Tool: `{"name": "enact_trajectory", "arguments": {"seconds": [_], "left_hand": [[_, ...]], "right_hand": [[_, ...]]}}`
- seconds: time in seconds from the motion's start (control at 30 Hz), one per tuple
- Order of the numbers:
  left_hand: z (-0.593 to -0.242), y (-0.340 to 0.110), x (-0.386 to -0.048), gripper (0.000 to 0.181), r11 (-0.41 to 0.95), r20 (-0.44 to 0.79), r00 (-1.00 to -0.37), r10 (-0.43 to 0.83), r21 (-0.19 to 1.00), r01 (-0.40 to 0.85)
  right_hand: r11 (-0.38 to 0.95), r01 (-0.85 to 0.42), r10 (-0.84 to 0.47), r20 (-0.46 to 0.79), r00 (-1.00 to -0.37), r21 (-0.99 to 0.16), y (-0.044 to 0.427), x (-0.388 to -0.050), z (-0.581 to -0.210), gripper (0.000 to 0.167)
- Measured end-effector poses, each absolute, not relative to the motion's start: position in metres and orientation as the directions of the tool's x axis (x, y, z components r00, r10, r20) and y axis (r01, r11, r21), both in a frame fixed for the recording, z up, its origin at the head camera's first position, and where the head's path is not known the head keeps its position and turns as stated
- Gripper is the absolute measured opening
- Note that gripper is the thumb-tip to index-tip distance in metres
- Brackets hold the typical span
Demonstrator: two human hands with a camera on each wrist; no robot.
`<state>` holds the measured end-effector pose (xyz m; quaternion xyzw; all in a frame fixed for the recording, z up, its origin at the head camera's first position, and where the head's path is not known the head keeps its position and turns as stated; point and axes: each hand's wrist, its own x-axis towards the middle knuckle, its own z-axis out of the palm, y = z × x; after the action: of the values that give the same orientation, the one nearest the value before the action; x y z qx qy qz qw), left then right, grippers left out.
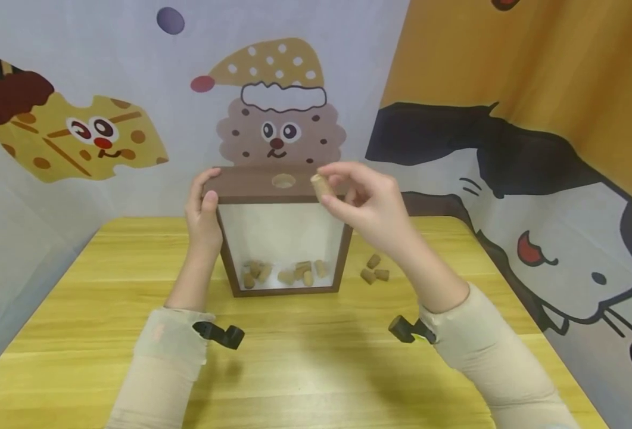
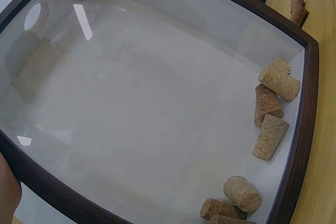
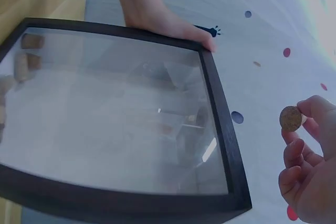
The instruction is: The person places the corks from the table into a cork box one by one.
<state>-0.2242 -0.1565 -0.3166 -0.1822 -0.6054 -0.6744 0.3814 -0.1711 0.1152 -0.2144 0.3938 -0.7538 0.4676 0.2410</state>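
A dark-brown framed box [image 1: 283, 291] with a clear front stands upright on the table, a round hole [image 1: 283, 181] in its top. Several corks lie on its floor, among them one cork [image 2: 270, 137] in the left wrist view. My left hand [image 1: 204, 217] grips the box's upper left corner, thumb at the front edge. Pinched between thumb and index finger of my right hand [image 1: 371, 205] is a cork [image 1: 321, 186], tilted, above the top's right part, to the right of the hole. In the right wrist view this cork [image 3: 291, 118] shows its round end.
Three loose corks [image 1: 382, 274] lie on the yellow wood-grain table [image 1: 294, 357] to the right of the box. Behind stands a curtain [image 1: 358, 71] with cartoon prints. A small black device [image 1: 224, 335] is strapped at each wrist.
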Motion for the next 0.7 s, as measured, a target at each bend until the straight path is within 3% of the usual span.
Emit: {"name": "enact_trajectory", "arguments": {"seconds": [0.3, 0.7], "left_hand": [[-0.318, -0.159, -0.225, 0.083, 0.047, 0.696, -0.654, -0.296, 0.695, 0.718], [-0.318, -0.158, -0.226, 0.081, 0.035, 0.698, -0.656, -0.287, 0.692, 0.721]], "right_hand": [[0.334, -0.709, -0.357, 0.613, -0.705, -0.621, 0.082, -0.194, -0.198, 0.028], [0.495, -0.601, -0.398, 0.450, -0.799, -0.628, 0.062, -0.227, -0.202, 0.026]]}}
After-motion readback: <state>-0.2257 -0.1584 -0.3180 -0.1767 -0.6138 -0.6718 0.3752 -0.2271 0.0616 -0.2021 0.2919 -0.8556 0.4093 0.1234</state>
